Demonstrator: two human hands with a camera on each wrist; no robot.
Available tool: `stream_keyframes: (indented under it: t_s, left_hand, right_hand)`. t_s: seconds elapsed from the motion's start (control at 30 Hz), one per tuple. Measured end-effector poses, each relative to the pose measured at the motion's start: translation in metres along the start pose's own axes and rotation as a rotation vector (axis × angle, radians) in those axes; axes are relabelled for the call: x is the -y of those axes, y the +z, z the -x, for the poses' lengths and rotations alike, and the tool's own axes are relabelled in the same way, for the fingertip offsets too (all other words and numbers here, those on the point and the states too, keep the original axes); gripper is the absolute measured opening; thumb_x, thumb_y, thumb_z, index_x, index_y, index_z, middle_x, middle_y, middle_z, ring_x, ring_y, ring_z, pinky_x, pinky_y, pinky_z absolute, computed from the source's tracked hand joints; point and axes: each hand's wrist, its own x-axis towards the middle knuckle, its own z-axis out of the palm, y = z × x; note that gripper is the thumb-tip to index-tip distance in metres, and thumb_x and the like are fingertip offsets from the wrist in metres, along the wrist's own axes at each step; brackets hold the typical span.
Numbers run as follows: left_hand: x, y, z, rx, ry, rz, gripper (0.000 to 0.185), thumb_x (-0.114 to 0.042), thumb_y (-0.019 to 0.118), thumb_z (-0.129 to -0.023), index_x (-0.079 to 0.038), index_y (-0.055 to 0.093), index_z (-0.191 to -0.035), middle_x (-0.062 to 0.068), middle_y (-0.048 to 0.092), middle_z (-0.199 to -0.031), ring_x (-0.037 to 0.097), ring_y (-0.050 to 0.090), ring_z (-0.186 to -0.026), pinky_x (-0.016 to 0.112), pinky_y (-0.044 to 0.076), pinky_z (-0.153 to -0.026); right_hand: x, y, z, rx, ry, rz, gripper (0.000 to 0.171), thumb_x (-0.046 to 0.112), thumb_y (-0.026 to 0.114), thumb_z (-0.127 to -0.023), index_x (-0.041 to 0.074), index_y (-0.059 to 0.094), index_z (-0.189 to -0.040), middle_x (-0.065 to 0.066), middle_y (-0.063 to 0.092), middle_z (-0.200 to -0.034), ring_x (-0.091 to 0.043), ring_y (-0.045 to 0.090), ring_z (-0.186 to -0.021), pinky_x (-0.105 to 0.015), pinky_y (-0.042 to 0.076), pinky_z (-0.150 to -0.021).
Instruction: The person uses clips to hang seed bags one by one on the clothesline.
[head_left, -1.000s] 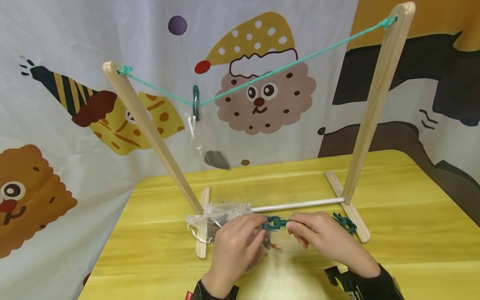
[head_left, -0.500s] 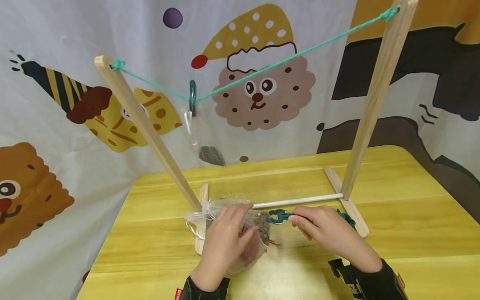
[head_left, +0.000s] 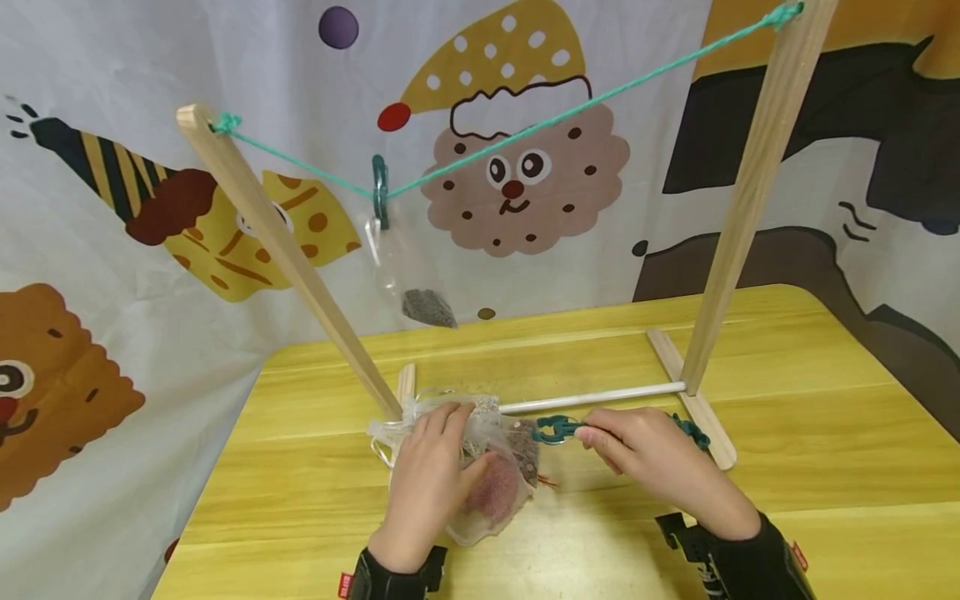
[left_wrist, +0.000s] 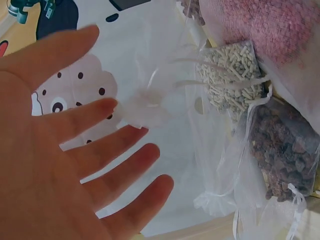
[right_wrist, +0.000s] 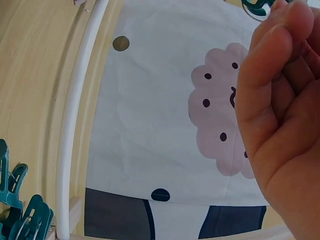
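Observation:
My right hand point(head_left: 641, 450) pinches a dark green plastic clothespin point(head_left: 553, 429) by its handle end, its jaws pointing left. The left hand point(head_left: 427, 479) reaches over a pile of sheer drawstring bags, fingers spread. Among them are a bag with pink contents point(head_left: 495, 492), one of dark brown chunks point(left_wrist: 282, 145) and one of pale pellets point(left_wrist: 230, 72). In the left wrist view, the fingertips lie close to gathered white sheer fabric point(left_wrist: 147, 107). Another green clothespin point(head_left: 380, 192) on the cord holds a hanging sheer bag point(head_left: 427, 307) with grey contents at its bottom.
Two wooden posts point(head_left: 292, 258) carry a sagging turquoise cord point(head_left: 570, 121). A white rod point(head_left: 592, 397) joins their feet low over the yellow table point(head_left: 300, 508). More green clothespins point(head_left: 692, 431) lie beside the right foot. A cartoon-printed cloth point(head_left: 300, 50) hangs behind.
The left hand has left the clothespin and moved left over the bags, its fingers opening out. The right hand keeps the clothespin nearly in place. The head view has shifted slightly.

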Motion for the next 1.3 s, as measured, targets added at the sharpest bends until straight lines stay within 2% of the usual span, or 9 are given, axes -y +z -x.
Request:
stream_keyframes:
  t_s: [0.5,0.87,1.13,1.3]
  left_hand:
    - [0.0046,0.0065,0.0009,0.021,-0.006,-0.018,0.054,-0.042,0.072,-0.070,-0.013,0.059,-0.114,0.005,0.058,-0.106,0.023,0.056,-0.094,0.039,0.047,-0.075]
    - [0.0062,0.0099,0.0031,0.081,0.012,0.018,0.046,-0.035,0.073,-0.070,-0.015,0.062,-0.109,0.002,0.060,-0.103,0.019,0.057,-0.091,0.037,0.048,-0.073]
    - [0.0031,0.0096,0.0028,0.046,0.060,0.057,0.022,-0.020,0.072,-0.071,-0.018,0.067,-0.093,-0.006,0.061,-0.088,0.012,0.058,-0.075,0.031,0.048,-0.065]
    - [-0.0010,0.0078,0.0011,0.026,0.073,0.114,0.020,-0.014,0.071,-0.071,-0.020,0.066,-0.089,-0.008,0.060,-0.086,0.010,0.057,-0.075,0.029,0.048,-0.064]
  right_hand:
    - [0.0010,-0.0003,-0.0014,-0.027,-0.037,0.039,0.015,0.033,0.045,-0.092,0.030,0.054,-0.080,0.018,0.033,-0.053,0.002,0.030,-0.045,-0.018,0.031,-0.046]
    - [0.0006,0.0008,-0.0006,-0.013,-0.027,0.007,0.016,0.036,0.044,-0.093,0.033,0.053,-0.080,0.018,0.032,-0.052,0.002,0.029,-0.045,-0.018,0.031,-0.045]
    - [0.0016,0.0003,0.0000,-0.008,-0.016,0.018,0.016,0.038,0.043,-0.093,0.034,0.053,-0.080,0.017,0.033,-0.052,0.002,0.029,-0.045,-0.018,0.032,-0.046]
    - [0.0014,-0.0002,0.0006,-0.025,-0.032,0.030,0.015,0.037,0.044,-0.092,0.034,0.053,-0.081,0.018,0.034,-0.053,0.002,0.029,-0.045,-0.018,0.031,-0.046]
